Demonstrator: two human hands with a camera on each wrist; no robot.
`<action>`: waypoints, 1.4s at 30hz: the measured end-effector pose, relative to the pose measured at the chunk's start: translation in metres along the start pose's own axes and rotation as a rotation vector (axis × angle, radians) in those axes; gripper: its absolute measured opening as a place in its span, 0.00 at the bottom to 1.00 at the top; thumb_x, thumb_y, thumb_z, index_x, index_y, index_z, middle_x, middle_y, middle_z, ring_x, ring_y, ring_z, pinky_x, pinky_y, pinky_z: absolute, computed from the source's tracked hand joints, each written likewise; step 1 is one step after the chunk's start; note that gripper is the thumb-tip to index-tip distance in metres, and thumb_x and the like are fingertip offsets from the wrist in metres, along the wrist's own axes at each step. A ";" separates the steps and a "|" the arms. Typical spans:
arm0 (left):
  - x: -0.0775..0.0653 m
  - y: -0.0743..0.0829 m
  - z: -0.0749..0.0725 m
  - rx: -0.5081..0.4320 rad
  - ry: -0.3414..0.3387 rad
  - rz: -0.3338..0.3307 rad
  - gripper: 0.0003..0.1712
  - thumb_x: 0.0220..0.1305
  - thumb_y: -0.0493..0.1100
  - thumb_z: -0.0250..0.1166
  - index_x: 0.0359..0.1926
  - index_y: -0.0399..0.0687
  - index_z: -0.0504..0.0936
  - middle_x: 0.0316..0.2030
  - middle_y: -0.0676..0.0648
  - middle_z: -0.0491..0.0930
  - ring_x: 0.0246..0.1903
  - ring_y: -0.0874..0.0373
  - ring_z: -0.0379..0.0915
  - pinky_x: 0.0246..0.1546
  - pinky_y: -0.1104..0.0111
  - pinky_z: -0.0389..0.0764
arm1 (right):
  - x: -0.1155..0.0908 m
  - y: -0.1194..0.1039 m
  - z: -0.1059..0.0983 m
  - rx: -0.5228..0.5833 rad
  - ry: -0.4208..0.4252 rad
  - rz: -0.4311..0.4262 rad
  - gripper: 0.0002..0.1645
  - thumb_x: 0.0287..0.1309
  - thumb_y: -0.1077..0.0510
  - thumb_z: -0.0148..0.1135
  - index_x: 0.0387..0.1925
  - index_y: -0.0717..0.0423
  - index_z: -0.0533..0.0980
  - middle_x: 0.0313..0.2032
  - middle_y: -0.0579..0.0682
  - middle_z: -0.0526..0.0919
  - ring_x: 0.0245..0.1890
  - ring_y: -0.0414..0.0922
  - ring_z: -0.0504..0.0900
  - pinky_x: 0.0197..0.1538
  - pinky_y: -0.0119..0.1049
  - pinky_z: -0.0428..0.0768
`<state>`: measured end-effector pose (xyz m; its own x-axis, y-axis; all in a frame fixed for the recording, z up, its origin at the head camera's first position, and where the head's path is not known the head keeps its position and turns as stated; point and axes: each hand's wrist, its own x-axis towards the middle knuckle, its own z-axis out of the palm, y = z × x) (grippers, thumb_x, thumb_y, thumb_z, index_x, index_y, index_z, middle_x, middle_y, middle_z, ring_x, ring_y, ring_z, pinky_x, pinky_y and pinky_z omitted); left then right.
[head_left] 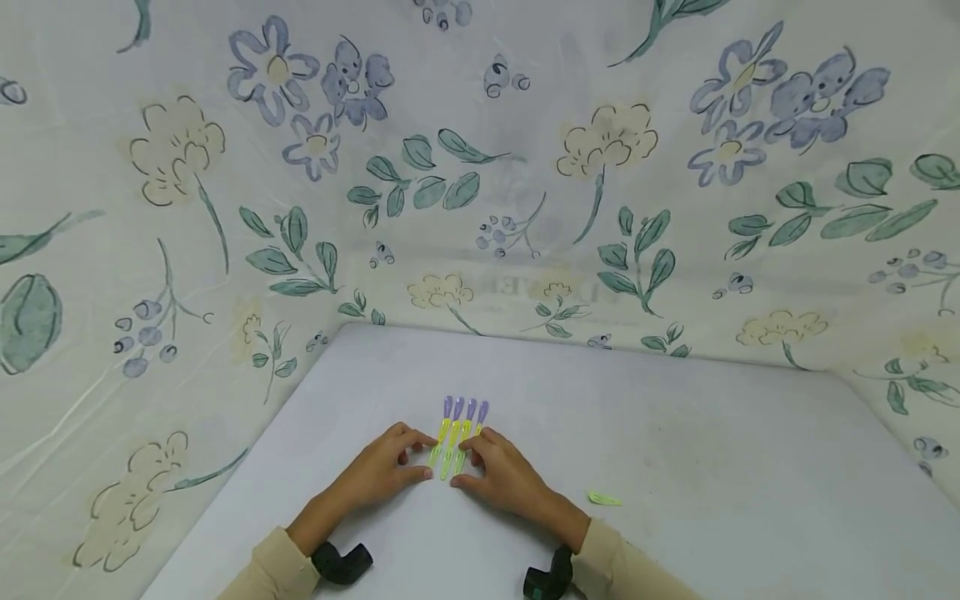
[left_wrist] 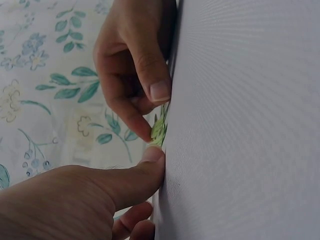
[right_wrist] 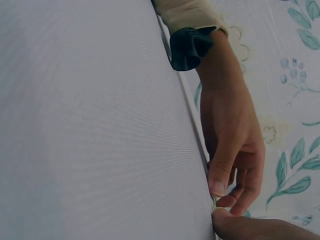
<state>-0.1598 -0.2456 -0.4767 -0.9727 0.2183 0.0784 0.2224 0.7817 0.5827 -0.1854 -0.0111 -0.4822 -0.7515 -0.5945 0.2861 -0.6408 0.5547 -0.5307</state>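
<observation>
Slim snap hair clips lie in slanting columns on the white table, purple clips point(head_left: 459, 408) at the far end, yellow clips point(head_left: 454, 430) in the middle and green clips point(head_left: 447, 463) nearest me. My left hand point(head_left: 382, 467) holds the leftmost green clip point(head_left: 434, 457) by its ends between thumb and index finger. From the other side, my right hand point(head_left: 506, 475) has its thumb and index finger about another green clip point(head_left: 460, 463). It partly covers the rightmost column. Both wrist views show the thumbs low against the tabletop, close together.
A loose green clip point(head_left: 604, 498) lies on the table point(head_left: 712, 467) to the right of my right hand. Flower-patterned cloth point(head_left: 480, 250) rises behind the table's far edge and along its sides. Black wrist devices point(head_left: 342, 563) sit by both sleeves.
</observation>
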 end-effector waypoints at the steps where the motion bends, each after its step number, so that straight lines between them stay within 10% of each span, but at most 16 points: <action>1: 0.000 0.000 0.001 0.000 0.000 0.003 0.23 0.57 0.49 0.74 0.55 0.59 0.83 0.42 0.57 0.74 0.35 0.63 0.67 0.33 0.73 0.71 | 0.000 0.000 0.000 0.000 0.000 -0.001 0.28 0.53 0.48 0.76 0.52 0.58 0.80 0.34 0.42 0.74 0.32 0.33 0.68 0.36 0.24 0.71; 22: -0.001 0.003 -0.001 0.005 0.023 0.035 0.23 0.57 0.50 0.74 0.54 0.56 0.83 0.42 0.56 0.74 0.35 0.63 0.67 0.32 0.73 0.70 | 0.001 -0.001 -0.011 0.030 -0.062 -0.004 0.36 0.56 0.43 0.73 0.60 0.59 0.76 0.38 0.46 0.76 0.32 0.32 0.70 0.34 0.24 0.72; 31: -0.005 0.003 0.002 -0.024 0.006 -0.013 0.23 0.57 0.49 0.74 0.54 0.56 0.83 0.42 0.56 0.74 0.34 0.63 0.67 0.31 0.73 0.72 | -0.013 -0.006 -0.061 0.114 -0.213 0.041 0.28 0.63 0.45 0.66 0.56 0.59 0.78 0.37 0.43 0.80 0.30 0.32 0.74 0.34 0.26 0.77; 42: -0.004 0.000 0.002 -0.003 0.017 -0.006 0.25 0.56 0.49 0.75 0.56 0.58 0.82 0.43 0.57 0.74 0.35 0.63 0.67 0.31 0.73 0.72 | -0.072 0.048 -0.144 0.101 -0.302 -0.016 0.17 0.63 0.58 0.66 0.52 0.59 0.81 0.40 0.47 0.84 0.38 0.32 0.78 0.41 0.28 0.80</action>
<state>-0.1559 -0.2450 -0.4784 -0.9751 0.2032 0.0887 0.2161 0.7814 0.5855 -0.1848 0.1416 -0.4133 -0.6512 -0.7570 0.0538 -0.6223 0.4920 -0.6088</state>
